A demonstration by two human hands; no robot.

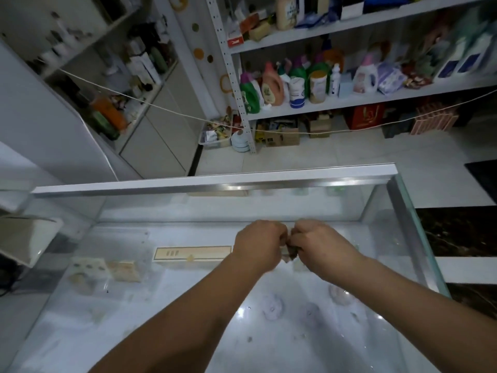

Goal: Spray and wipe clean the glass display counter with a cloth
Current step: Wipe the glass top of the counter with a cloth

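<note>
The glass display counter (336, 343) fills the lower half of the head view, its top wet and shiny near me. My left hand (258, 244) and my right hand (320, 246) meet above its middle, fists curled. Between them they grip a small crumpled greyish cloth (289, 253), mostly hidden by the fingers. No spray bottle is in view.
Inside the counter lie a long beige box (192, 253), small packets (105, 269) and round lilac items (273, 308). A metal rim (215, 181) edges the far side. Beyond are shelves of detergent bottles (271, 84), a stretched cord (172, 111) and tiled floor. A white box (27, 238) sits left.
</note>
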